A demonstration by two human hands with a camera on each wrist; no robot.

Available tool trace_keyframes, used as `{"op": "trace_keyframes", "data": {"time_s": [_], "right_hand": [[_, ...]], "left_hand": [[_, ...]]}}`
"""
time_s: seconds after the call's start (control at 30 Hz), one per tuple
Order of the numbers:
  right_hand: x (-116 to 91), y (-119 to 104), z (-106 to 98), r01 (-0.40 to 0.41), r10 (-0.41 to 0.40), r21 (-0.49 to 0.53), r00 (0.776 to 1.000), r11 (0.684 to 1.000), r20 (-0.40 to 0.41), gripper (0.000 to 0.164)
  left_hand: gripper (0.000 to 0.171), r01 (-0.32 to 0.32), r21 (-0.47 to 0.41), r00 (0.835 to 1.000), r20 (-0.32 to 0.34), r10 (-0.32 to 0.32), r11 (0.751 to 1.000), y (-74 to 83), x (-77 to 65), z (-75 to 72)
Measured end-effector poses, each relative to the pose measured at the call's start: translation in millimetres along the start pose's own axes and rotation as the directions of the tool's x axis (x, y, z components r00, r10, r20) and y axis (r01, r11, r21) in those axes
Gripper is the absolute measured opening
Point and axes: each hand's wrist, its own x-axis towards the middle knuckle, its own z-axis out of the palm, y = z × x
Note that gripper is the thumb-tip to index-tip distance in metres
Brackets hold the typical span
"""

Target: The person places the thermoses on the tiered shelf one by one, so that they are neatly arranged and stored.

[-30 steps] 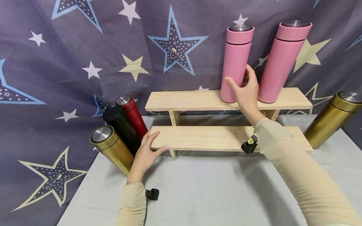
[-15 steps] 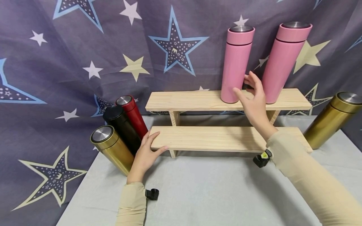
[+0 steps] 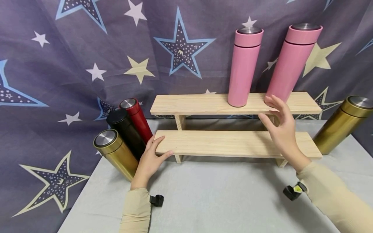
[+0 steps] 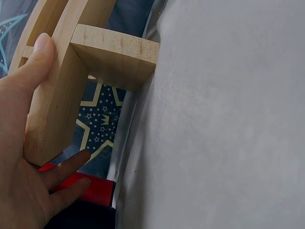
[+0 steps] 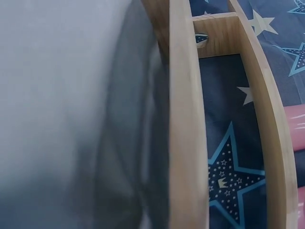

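Purple-grey cloth (image 3: 102,35) hangs at the back, with big and small stars all over it. The right wrist view shows a whole blue star (image 5: 233,179) between the two shelves, where the head view shows just a bit. Pale grey cloth covers the table (image 3: 221,194), with soft shadows on it.

Two long shelves of light wood stand there, the upper shelf (image 3: 192,103) behind the lower shelf (image 3: 209,142). The left wrist view looks at a thick leg (image 4: 114,62) under the lower shelf from the side.

Two pink bottles (image 3: 245,68) (image 3: 292,64) stand on the upper shelf toward its right, apart from each other. A gold bottle (image 3: 339,129) stands by the right end of the shelves. By the left end, another gold bottle (image 3: 119,155), a black bottle (image 3: 128,136) and a red bottle (image 3: 137,118) stand close together.

The left hand (image 3: 150,160) rests on the left end of the lower shelf, fingers spread and loose. Its wrist view shows two fingertips (image 4: 84,155) that the head view hides. Only the head view shows the right hand (image 3: 281,126). It holds nothing, its fingers softly bent, near the bottom of the right pink bottle. I cannot tell if they touch.
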Motion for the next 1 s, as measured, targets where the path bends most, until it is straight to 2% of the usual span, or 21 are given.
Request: {"op": "trace_keyframes", "data": {"time_s": [0.23,0.37,0.53,0.63,0.73,0.83,1.0], "right_hand": [[-27.8,19.9,-30.5,0.045,-0.045,0.002,0.997,0.999,-0.055,0.056],[-39.4,24.7,-47.1,0.095,-0.086,0.089,0.992,0.992,-0.097,0.051],[-47.8,16.6,-65.0,0.123,-0.100,0.176,0.986,0.977,-0.136,0.048],[-52.4,13.3,-77.3,0.102,-0.079,0.152,0.985,0.983,-0.152,0.048],[-57.2,16.5,-90.3,0.079,-0.063,0.086,0.983,0.993,-0.173,0.047],[-62.8,23.2,-103.1,0.048,-0.050,-0.018,0.982,0.999,-0.181,0.047],[-72.6,35.3,-122.4,0.001,-0.030,-0.159,0.982,0.987,-0.184,0.046]], "left_hand": [[0.081,-0.001,0.010,1.000,-0.007,0.002,1.000,-1.7,0.1,0.9],[0.081,0.001,0.009,1.000,-0.010,-0.001,1.000,-2.8,0.1,1.6],[0.082,0.005,0.002,1.000,-0.007,-0.005,1.000,-1.3,-0.1,1.7],[0.082,0.010,0.001,1.000,-0.003,-0.010,1.000,-0.7,-0.3,1.0],[0.083,0.011,0.000,1.000,0.000,-0.011,1.000,-0.4,-0.2,0.5],[0.083,0.012,-0.003,1.000,0.001,-0.012,1.000,0.1,-0.1,0.0],[0.083,0.012,-0.002,1.000,0.002,-0.012,1.000,0.2,-0.1,0.3]]}}
